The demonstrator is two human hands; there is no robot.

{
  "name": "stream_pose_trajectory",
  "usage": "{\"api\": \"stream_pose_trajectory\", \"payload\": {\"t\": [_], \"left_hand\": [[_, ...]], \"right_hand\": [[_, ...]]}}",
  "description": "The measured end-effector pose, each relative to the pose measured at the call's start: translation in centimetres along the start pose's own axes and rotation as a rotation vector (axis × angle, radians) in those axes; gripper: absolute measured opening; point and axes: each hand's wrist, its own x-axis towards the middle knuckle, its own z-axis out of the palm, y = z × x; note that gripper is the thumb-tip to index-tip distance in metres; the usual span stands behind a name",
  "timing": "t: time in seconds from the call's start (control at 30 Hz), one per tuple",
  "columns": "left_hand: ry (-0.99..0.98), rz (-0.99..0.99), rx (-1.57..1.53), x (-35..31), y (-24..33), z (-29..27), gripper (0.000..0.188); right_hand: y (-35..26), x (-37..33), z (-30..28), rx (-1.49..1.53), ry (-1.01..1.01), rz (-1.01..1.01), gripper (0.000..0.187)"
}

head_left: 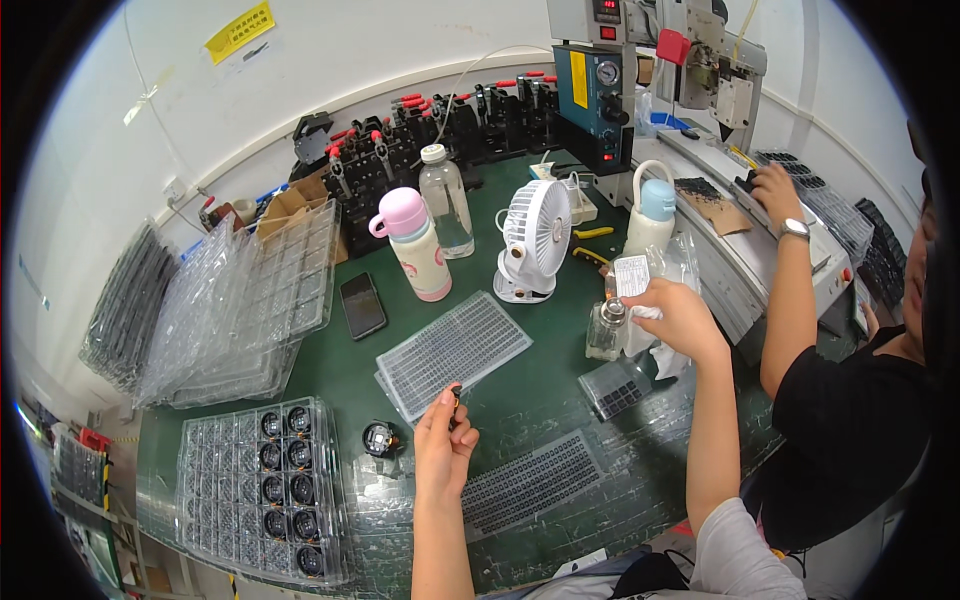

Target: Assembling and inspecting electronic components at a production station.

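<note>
My left hand (444, 440) is raised over the green mat, pinching a tiny dark part (456, 397) between thumb and fingertip, just below a clear grid tray (453, 352) of small parts. My right hand (682, 316) holds a white cloth or wipe against the top of a small glass bottle (606, 330) with a white label above it. A round black component (379, 438) lies on the mat left of my left hand.
A clear tray (262, 488) with several round black parts sits at the lower left, with stacked clear trays (245, 300) behind it. A phone (362, 305), pink bottle (415, 243), clear bottle (446, 200), small fan (530, 240) and blue-capped bottle (650, 215) stand mid-table. A co-worker's hand (775, 190) rests on the machine bench at right.
</note>
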Motion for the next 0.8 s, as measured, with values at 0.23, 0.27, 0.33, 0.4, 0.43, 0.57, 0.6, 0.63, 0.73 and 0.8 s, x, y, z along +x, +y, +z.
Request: {"api": "stream_pose_trajectory", "payload": {"t": [0.23,0.27,0.33,0.4,0.43,0.57,0.6,0.63,0.73,0.8], "left_hand": [[-0.003,-0.011,0.008,0.0,-0.1,0.0,0.032],[-0.011,-0.015,0.007,0.0,-0.1,0.0,0.032],[-0.008,-0.014,0.008,0.0,-0.1,0.1,0.032],[-0.007,-0.013,0.01,-0.1,-0.1,0.1,0.032],[-0.013,-0.013,0.009,0.0,-0.1,0.0,0.032],[-0.002,-0.011,0.022,-0.1,0.0,0.2,0.032],[-0.003,-0.011,0.022,-0.1,-0.1,0.1,0.032],[-0.011,-0.011,0.015,0.0,-0.2,0.0,0.032],[-0.016,-0.015,0.014,0.0,-0.3,0.0,0.031],[-0.014,-0.021,0.02,0.0,-0.3,0.0,0.031]], "right_hand": [[-0.9,-0.1,0.0,-0.094,0.035,0.014,0.024],[-0.9,-0.3,-0.2,-0.095,0.037,0.015,0.024],[-1.9,-0.5,-0.9,-0.142,0.038,0.052,0.023],[-1.2,-0.3,-0.1,-0.148,0.044,0.031,0.022],[-1.1,-0.3,0.2,-0.154,0.051,0.011,0.022],[-1.5,-0.3,-0.3,-0.17,0.057,0.034,0.022],[-1.1,-0.3,0.1,-0.158,0.072,0.008,0.022],[-0.9,-0.2,0.2,-0.147,0.087,-0.017,0.023],[-1.4,-0.4,-0.5,-0.139,0.068,0.005,0.023],[-1.6,-0.5,-0.4,-0.135,0.088,-0.006,0.023]]}}
